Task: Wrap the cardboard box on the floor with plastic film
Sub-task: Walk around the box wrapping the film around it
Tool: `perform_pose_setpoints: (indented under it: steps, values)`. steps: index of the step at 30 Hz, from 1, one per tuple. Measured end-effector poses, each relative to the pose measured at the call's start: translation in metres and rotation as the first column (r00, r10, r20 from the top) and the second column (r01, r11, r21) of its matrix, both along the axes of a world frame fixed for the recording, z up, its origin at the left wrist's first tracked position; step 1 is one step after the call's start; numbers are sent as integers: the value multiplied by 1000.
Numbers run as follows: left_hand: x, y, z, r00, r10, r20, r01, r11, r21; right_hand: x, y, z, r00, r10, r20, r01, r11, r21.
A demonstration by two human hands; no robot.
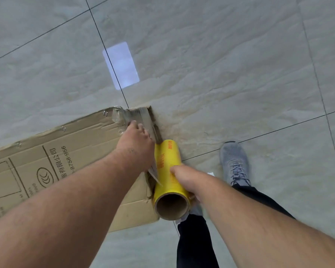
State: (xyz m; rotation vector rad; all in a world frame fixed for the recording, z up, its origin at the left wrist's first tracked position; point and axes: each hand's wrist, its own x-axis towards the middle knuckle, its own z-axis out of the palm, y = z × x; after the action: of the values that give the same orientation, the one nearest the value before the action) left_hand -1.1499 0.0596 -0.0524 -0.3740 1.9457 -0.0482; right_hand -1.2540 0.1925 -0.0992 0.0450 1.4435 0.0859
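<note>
We've got one head view, wide-angle, looking steeply down from above the cardboard box [70,163], close over its right end; tiled floor [220,64] spreads beyond it.

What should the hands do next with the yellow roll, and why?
Probably the right hand should pull the yellow roll further along the cardboard box's edge, since film covers only one corner and the left hand already presses it down.

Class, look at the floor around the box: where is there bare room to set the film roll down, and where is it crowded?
Bare tile lies beyond the cardboard box, around the light patch, and right of the grey shoe. It is crowded at the box's right edge: left hand, right hand and yellow film roll.
</note>
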Motion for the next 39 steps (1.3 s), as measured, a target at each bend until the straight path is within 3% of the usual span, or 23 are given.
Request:
perform_pose_setpoints:
  steps: [2,5,8,12,16,19,24,30,36,39]
  values:
    - [3,-1,-2,998,41,-43,-39,998,50,-9,12,6,988,-154,26,152,985,85]
    - [8,8,-6,992,68,-107,-55,991,124,1,33,7,887,-452,93,429,882,197]
    - [11,18,-9,995,40,-94,-26,988,151,9,35,8,830,-548,109,525,831,183]
    - [6,17,-2,998,22,-61,-12,988,156,9,40,8,880,-474,28,468,876,113]
    - [1,19,2,999,27,-38,-20,986,166,2,46,14,972,-214,-98,216,976,9]
    - [-2,21,3,1000,17,-23,-13,985,170,12,48,11,994,-76,-77,79,997,27]
    - [0,26,-1,1000,-18,-2,18,990,139,19,30,8,1000,-1,-6,1,1000,4]
    - [5,41,-2,1000,-5,-2,5,995,100,7,51,8,964,-263,-28,265,961,84]
    - [3,46,-1,999,-32,-6,32,994,104,13,86,10,802,-596,40,578,790,204]
    - [8,48,-5,999,0,-37,6,987,161,15,83,8,750,-657,74,635,747,196]
